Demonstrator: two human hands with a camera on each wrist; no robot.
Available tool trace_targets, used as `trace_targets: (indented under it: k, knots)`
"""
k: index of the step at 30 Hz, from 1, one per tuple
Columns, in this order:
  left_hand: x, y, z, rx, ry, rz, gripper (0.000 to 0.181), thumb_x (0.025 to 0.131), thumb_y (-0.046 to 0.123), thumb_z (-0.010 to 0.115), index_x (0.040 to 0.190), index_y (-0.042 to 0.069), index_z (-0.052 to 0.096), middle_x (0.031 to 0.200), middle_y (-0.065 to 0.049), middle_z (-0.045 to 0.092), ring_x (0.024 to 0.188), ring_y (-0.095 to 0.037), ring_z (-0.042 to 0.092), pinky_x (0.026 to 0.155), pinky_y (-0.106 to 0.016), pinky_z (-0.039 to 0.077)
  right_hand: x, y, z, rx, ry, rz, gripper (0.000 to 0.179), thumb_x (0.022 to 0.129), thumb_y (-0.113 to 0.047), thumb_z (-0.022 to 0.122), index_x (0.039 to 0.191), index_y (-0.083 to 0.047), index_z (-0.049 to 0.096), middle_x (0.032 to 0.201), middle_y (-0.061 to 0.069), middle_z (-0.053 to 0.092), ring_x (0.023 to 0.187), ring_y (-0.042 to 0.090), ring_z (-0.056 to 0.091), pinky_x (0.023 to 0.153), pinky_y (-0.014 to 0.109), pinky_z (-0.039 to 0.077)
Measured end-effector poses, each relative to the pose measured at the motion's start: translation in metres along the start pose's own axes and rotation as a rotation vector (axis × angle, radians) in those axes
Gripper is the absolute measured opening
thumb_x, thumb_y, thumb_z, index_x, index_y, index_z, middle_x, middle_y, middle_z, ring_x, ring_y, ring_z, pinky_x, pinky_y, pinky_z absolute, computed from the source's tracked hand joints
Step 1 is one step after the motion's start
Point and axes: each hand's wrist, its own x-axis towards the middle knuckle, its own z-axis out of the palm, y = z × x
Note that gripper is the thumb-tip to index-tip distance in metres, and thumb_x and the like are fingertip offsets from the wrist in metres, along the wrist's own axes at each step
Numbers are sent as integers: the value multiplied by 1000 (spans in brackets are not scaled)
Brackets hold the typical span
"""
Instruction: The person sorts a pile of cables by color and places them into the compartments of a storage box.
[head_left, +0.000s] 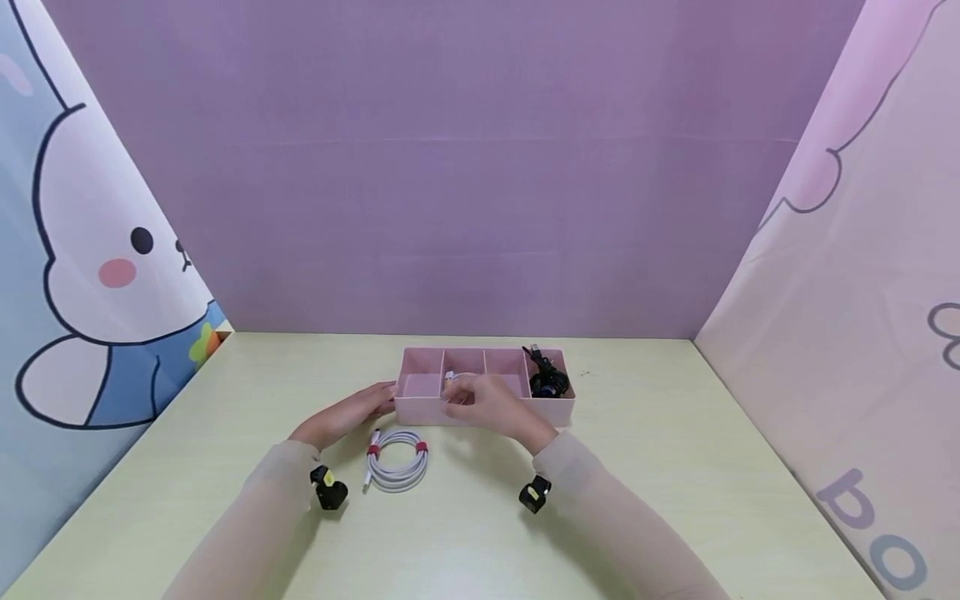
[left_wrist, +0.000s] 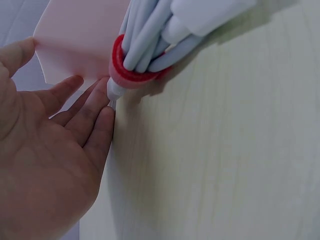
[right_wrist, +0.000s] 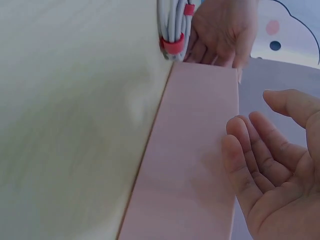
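A pink divided box [head_left: 431,411] stands on the table. My left hand [head_left: 360,410] rests against its left end, with fingers fairly straight and fingertips touching the wall; the left wrist view shows this hand [left_wrist: 55,130] close beside a coiled cable. My right hand [head_left: 491,406] is over the box's front edge, near the second compartment from the left, where a white cable [head_left: 450,376] partly shows behind the fingers. In the right wrist view this hand [right_wrist: 275,165] has loosely bent fingers, thumb apart, nothing between them. A coiled white cable [head_left: 397,488] with red ties lies before the box.
A bundled black cable [head_left: 550,382] sits in the box's rightmost compartment, one end sticking up over the back rim. A purple backdrop [head_left: 465,167] closes off the table's far side. Printed cloths hang to the left [head_left: 112,208] and right [head_left: 862,292].
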Motion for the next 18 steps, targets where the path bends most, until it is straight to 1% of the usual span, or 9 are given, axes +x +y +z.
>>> trace_targets:
  k: [7, 13, 18]
  knots:
    - [-2, 2, -1, 2, -4, 3, 69, 108, 53, 29, 160, 9, 23, 154, -16, 43, 146, -37, 30, 118, -62, 9, -4, -5, 6, 12, -35, 44, 17, 93, -15, 73, 109, -8, 75, 91, -7, 68, 83, 6, 61, 76, 23, 53]
    - [-3, 2, -1, 1, -7, -6, 72, 106, 58, 31, 160, 12, 23, 155, -15, 41, 147, -37, 28, 117, -64, 8, -7, -9, 14, 22, -66, 54, 21, 93, -20, 73, 111, -8, 75, 91, -8, 70, 84, 6, 63, 76, 24, 54]
    - [-2, 2, 0, -5, -12, 1, 71, 106, 57, 31, 160, 11, 23, 155, -15, 41, 146, -37, 29, 118, -63, 8, -7, -7, 21, 10, -75, 64, 21, 93, -23, 75, 108, -10, 75, 89, -10, 70, 82, 4, 63, 74, 22, 54]
